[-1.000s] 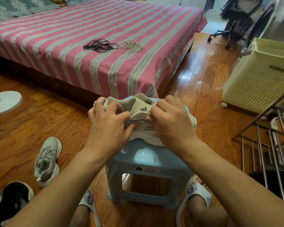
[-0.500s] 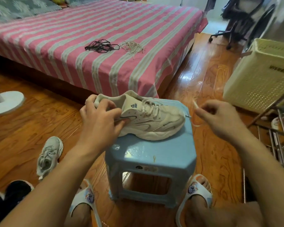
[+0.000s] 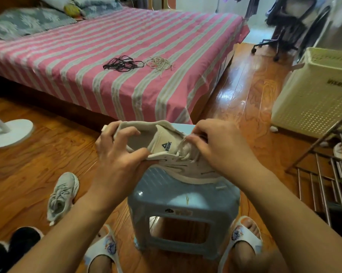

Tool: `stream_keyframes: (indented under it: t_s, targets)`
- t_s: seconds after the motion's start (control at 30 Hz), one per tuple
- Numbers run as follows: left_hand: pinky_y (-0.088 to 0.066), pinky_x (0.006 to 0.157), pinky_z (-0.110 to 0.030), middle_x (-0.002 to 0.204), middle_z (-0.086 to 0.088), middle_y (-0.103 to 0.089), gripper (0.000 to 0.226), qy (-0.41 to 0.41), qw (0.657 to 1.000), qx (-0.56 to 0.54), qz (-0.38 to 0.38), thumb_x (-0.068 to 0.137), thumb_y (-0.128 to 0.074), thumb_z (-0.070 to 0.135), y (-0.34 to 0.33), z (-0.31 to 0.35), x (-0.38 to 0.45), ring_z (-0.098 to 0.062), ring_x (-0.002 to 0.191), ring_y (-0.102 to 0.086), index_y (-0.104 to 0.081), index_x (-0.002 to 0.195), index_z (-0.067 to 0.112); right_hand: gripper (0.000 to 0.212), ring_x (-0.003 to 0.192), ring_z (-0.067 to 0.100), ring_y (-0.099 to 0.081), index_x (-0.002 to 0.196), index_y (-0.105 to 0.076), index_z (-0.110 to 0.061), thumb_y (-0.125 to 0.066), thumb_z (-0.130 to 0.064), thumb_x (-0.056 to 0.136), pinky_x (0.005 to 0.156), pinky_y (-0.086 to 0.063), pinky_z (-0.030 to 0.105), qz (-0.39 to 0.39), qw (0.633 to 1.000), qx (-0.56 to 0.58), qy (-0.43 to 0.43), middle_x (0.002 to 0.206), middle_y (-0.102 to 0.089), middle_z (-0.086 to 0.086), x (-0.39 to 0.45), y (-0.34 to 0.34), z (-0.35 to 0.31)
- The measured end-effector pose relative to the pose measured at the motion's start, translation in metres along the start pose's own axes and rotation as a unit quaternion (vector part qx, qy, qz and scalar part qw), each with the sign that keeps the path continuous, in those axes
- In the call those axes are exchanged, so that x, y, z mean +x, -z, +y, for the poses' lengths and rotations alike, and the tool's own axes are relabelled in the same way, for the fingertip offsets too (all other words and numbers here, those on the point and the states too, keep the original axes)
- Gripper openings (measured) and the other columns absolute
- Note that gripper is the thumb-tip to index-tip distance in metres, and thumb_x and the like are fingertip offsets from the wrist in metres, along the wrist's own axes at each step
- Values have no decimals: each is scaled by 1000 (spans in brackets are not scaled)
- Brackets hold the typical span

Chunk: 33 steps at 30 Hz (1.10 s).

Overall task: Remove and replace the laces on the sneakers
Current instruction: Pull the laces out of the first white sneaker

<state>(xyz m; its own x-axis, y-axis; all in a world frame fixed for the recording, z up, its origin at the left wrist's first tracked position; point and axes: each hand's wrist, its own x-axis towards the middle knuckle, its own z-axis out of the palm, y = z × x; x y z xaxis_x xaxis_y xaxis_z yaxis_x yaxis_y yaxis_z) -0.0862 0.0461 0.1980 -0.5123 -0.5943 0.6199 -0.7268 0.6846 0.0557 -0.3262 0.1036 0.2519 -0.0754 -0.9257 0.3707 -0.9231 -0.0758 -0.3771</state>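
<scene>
Beige sneaker (image 3: 178,160) sits on a blue plastic stool (image 3: 184,201) as we work its laces (image 3: 183,147). Our left hand (image 3: 119,156) grips the collar while our right hand (image 3: 219,146) pinches the lace near the tongue.

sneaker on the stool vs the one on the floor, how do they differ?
The stool sneaker lies on the blue stool, gripped by the left hand, its laces pinched by the right hand. The floor sneaker lies untouched, fully laced. Both are pale and chunky.
</scene>
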Motion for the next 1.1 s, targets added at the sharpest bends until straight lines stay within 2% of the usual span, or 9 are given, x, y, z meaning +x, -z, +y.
stream_keyframes:
  t_s: [0.07, 0.13, 0.2, 0.3, 0.37, 0.43, 0.77, 0.97, 1.1]
  targets:
    - [-32, 101, -61, 127, -19, -55, 33, 13, 1000, 12, 0, 91, -67, 49, 0, -2, 0, -51, 130, -39, -76, 83, 18, 24, 71, 9, -59, 83, -71, -23, -64, -43, 94, 68, -49, 35, -142, 988, 55, 7, 72, -63, -10, -14, 17, -25]
    - [-32, 102, -62, 127, -19, -55, 32, 26, 1000, 13, 3, 91, -69, 49, -2, -2, 0, -50, 129, -39, -76, 82, 19, 26, 72, 5, -63, 91, -73, -22, -59, -42, 98, 72, -53, 33, -369, 915, 152, 59, 78, -70, -8, -32, 30, -52]
    - [-32, 101, -62, 128, -19, -55, 34, 36, 999, 5, 2, 92, -66, 51, -3, -3, 0, -50, 129, -38, -76, 81, 20, 36, 69, 5, -63, 91, -73, -17, -54, -47, 99, 70, -54, 36, -441, 875, 188, 72, 77, -70, -7, -42, 33, -56]
    - [-31, 100, -60, 129, -19, -55, 31, 24, 1000, 3, 8, 93, -70, 47, -2, -3, 0, -49, 131, -38, -75, 79, 19, 35, 60, 8, -66, 87, -73, -16, -53, -43, 97, 58, -57, 30, -237, 936, 254, -59, 71, -71, -1, -30, 35, -33]
    - [-30, 102, -60, 129, -19, -55, 27, 10, 1000, 9, 15, 88, -78, 44, -3, -3, 0, -49, 131, -38, -74, 78, 19, 21, 52, 12, -62, 88, -73, -12, -58, -23, 99, 50, -51, 25, -79, 932, 319, -154, 70, -71, 5, -19, 34, -14]
    - [-30, 103, -60, 129, -19, -56, 27, -4, 1000, 8, 26, 89, -77, 43, -3, -3, 0, -48, 131, -38, -73, 78, 19, 12, 57, 6, -62, 89, -75, -18, -65, -20, 96, 56, -49, 23, 3, 957, 249, -147, 71, -70, -2, -12, 23, 0]
    - [-30, 101, -58, 125, -17, -58, 34, -33, 998, 27, 56, 98, -64, 46, 4, 5, -3, -45, 131, -36, -72, 78, 19, 5, 72, 2, -59, 82, -76, -20, -76, -20, 87, 64, -42, 15, 29, 985, 149, -85, 75, -66, -11, -1, 0, -9]
    - [-31, 95, -57, 125, -16, -56, 36, 36, 999, 3, -30, 90, -64, 54, -1, 3, 1, -48, 130, -38, -75, 82, 20, 18, 53, 6, -57, 74, -71, -12, -68, -7, 92, 52, -46, 19, -14, 837, 459, -297, 58, -64, -5, -5, 2, -4]
    - [-33, 93, -60, 128, -12, -55, 27, 81, 994, -45, -54, 87, -73, 47, -6, -4, 0, -47, 129, -36, -74, 79, 21, 12, 64, 0, -55, 86, -70, -23, -66, -15, 94, 61, -45, 17, 51, 947, 248, -197, 74, -66, -9, -2, 3, 12]
